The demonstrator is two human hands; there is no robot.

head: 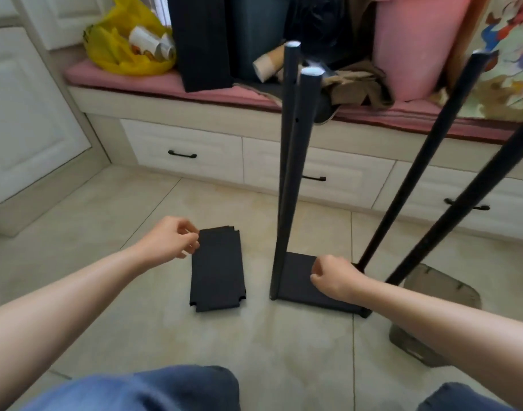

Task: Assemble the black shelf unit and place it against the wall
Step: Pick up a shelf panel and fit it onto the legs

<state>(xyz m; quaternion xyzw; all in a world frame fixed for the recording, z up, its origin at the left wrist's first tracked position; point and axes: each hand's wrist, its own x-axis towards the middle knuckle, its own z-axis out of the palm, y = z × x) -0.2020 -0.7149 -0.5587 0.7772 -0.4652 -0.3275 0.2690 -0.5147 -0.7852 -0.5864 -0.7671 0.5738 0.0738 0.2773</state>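
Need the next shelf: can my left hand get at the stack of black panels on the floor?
Probably yes: the left hand is right at the far corner of the stack of black panels, with nothing between them.

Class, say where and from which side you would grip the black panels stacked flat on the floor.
Likely by its long left edge, from the left: the stack lies flat, that edge is free, and upright posts crowd its right.

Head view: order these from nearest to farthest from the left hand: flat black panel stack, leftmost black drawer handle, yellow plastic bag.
1. Flat black panel stack, on floor beside the left hand.
2. Leftmost black drawer handle, straight beyond.
3. Yellow plastic bag, far back left.
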